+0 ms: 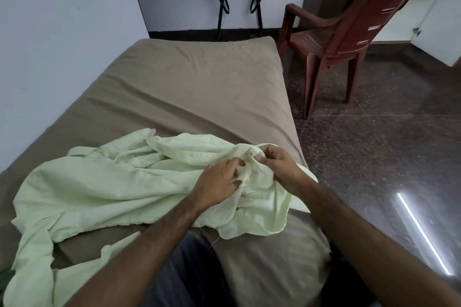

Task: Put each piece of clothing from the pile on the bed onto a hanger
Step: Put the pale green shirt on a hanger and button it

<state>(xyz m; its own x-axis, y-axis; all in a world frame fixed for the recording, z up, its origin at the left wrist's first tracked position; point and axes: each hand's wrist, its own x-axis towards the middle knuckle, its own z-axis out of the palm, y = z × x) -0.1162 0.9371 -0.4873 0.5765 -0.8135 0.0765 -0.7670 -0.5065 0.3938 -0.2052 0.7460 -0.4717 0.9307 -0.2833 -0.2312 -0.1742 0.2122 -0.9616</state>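
pale green shirt (104,189) lies crumpled across the near end of the bed (194,87). both hands meet at its right edge, the left hand (219,182) and right hand (277,166) each pinching bunched cloth, probably hunting the collar or an opening. no hanger shows; the shirt's lower left runs out of view.

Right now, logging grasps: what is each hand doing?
Left hand: fingers curled, gripping the pale green garment.
Right hand: pinching the same garment.

Bare forearms (154,239), no sleeves; dark blue-grey trousers (184,271)
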